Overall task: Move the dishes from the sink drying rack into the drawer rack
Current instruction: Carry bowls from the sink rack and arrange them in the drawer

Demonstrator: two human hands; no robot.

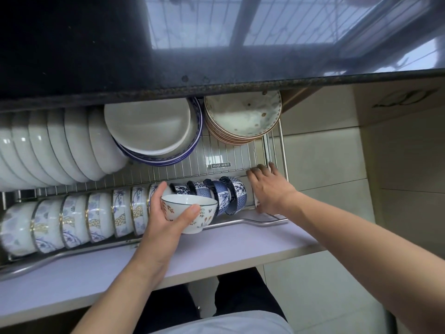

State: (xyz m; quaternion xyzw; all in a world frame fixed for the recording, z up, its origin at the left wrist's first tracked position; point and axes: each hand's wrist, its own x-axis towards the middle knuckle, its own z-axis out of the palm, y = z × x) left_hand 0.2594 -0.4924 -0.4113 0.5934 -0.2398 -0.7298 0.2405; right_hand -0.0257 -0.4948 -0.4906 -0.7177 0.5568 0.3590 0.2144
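The drawer rack (216, 155) is pulled open below the dark countertop (96, 56). My left hand (163, 220) grips a white bowl with an orange and blue leaf pattern (192, 213), upright, above the front row. My right hand (272, 191) lies palm down at the right end of that row, fingers spread and curved over a bowl (257, 202) of which only a white sliver shows. It sits just right of several dark blue patterned bowls (221, 191) standing on edge. The sink drying rack is out of view.
Blue and gold bowls (96, 218) fill the front row's left. White bowls (48, 145), large plates (149, 128) and brown-rimmed plates (243, 116) stand at the back. Bare wire shows mid-rack. The pale drawer front (216, 249) runs below my arms; tiled floor lies to the right.
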